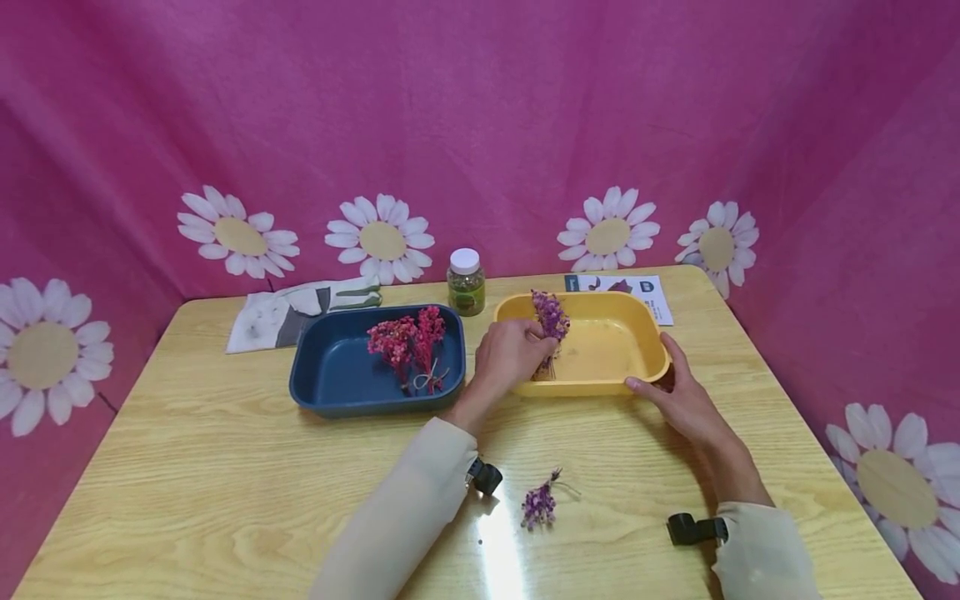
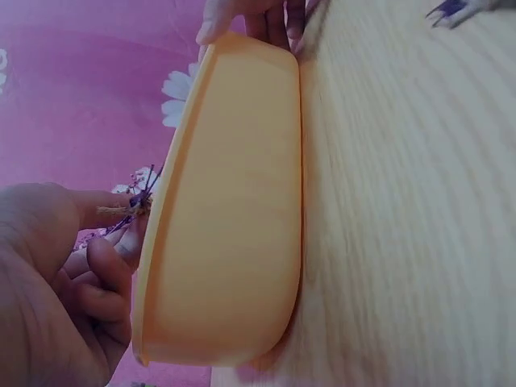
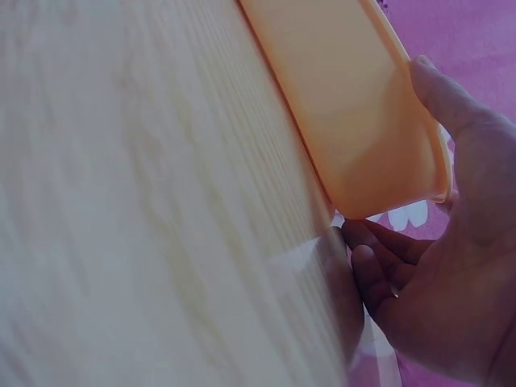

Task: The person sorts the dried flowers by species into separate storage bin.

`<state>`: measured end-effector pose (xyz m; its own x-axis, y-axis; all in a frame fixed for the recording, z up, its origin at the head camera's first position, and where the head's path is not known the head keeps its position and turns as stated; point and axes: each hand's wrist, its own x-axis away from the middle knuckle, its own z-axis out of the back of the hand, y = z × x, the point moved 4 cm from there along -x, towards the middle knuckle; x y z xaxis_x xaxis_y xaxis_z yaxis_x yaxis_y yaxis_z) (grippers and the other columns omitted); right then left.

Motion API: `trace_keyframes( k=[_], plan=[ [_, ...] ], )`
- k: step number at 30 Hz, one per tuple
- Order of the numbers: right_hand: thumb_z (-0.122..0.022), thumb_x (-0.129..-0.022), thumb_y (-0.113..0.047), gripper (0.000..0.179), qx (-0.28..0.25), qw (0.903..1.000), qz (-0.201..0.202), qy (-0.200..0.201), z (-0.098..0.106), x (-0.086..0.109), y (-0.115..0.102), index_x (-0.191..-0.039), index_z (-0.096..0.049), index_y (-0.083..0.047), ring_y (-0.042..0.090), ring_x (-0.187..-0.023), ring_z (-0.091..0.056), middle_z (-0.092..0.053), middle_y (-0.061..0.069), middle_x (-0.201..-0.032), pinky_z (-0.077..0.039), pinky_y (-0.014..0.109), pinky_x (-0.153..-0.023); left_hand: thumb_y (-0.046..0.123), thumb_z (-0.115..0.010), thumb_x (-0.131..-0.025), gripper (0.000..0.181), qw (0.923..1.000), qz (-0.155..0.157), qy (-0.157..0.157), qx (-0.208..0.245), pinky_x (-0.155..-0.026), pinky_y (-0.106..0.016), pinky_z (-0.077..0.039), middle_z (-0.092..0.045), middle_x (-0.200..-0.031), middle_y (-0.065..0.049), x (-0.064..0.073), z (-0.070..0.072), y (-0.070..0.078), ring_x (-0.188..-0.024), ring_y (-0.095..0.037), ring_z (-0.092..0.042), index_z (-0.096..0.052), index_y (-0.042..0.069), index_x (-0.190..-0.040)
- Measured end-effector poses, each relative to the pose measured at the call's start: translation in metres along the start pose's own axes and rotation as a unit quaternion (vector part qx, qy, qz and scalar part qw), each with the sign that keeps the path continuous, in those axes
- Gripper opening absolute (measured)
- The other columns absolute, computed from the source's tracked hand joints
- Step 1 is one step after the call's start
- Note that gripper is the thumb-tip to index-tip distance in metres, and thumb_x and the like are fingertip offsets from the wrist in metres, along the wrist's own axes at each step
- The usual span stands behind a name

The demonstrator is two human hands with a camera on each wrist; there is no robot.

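Observation:
My left hand (image 1: pixel 513 354) pinches a small bunch of purple dried flowers (image 1: pixel 551 315) at its stems, over the left end of a yellow plastic tray (image 1: pixel 600 387). In the left wrist view the tied stems (image 2: pixel 133 208) show between thumb and fingers, while the blossoms are partly behind the tray's rim. At the tray's front right corner, my right hand (image 1: pixel 686 400) grips it, the thumb (image 3: pixel 439 93) on the rim and the other fingers lower along the end. A second purple sprig (image 1: pixel 540 504) lies on the table in front.
A dark blue tray (image 1: pixel 322 400) on the left holds red dried flower bunches (image 1: pixel 408 342). Behind stand a white-lidded jar (image 1: pixel 467 287), a printed card (image 1: pixel 652 292) and a white cloth item (image 1: pixel 258 321) with green-handled tools (image 1: pixel 356 296). A pink curtain (image 1: pixel 480 125) hangs beyond the wooden table (image 1: pixel 225 475).

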<state>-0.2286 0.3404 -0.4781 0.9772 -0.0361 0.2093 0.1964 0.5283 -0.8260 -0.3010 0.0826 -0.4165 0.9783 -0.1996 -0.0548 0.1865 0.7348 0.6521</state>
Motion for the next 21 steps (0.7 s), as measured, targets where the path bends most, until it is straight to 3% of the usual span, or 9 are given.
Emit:
trace_keyframes(
  k=[6, 10, 16, 21],
  plan=[
    [-0.063, -0.086, -0.056, 0.108, 0.014, 0.9999, -0.002, 0.001, 0.002, 0.001, 0.000, -0.153, 0.018, -0.030, 0.041, -0.148, -0.015, -0.006, 0.017, -0.163, -0.012, 0.065, -0.115, 0.042, -0.069, -0.086, 0.019, 0.9985, 0.038, -0.032, -0.023, -0.063, -0.029, -0.046, -0.072, -0.082, 0.011, -0.010, -0.007, 0.004, -0.075, -0.009, -0.061, -0.077, 0.024, -0.089],
    [-0.064, -0.086, -0.057, 0.109, 0.018, 0.9998, -0.007, 0.000, 0.000, 0.001, 0.001, -0.153, 0.018, -0.030, 0.041, -0.148, -0.015, -0.007, 0.018, -0.163, -0.013, 0.066, -0.114, 0.041, -0.069, -0.086, 0.019, 0.9962, 0.050, -0.055, -0.046, -0.062, -0.030, -0.044, -0.069, -0.075, 0.010, -0.011, -0.013, 0.004, -0.070, -0.009, -0.059, -0.076, 0.024, -0.085],
    [-0.064, -0.086, -0.056, 0.108, 0.013, 0.9999, 0.002, 0.002, -0.001, 0.001, 0.000, -0.153, 0.017, -0.031, 0.041, -0.145, -0.025, -0.018, 0.022, -0.160, -0.017, 0.064, -0.114, 0.042, -0.066, -0.087, 0.024, 0.9950, 0.041, -0.048, -0.077, -0.054, -0.028, -0.038, -0.061, -0.062, 0.008, -0.008, -0.016, 0.004, -0.062, -0.010, -0.055, -0.071, 0.023, -0.073],
    [-0.063, -0.087, -0.054, 0.106, 0.018, 0.9998, -0.001, 0.002, 0.000, 0.001, -0.001, -0.153, 0.017, -0.032, 0.041, -0.146, -0.023, -0.015, 0.021, -0.161, -0.018, 0.064, -0.114, 0.045, -0.063, -0.089, 0.024, 0.9969, 0.015, -0.035, -0.069, -0.054, -0.027, -0.041, -0.065, -0.067, 0.009, -0.005, -0.013, 0.004, -0.067, -0.009, -0.058, -0.076, 0.025, -0.089]
  ],
)
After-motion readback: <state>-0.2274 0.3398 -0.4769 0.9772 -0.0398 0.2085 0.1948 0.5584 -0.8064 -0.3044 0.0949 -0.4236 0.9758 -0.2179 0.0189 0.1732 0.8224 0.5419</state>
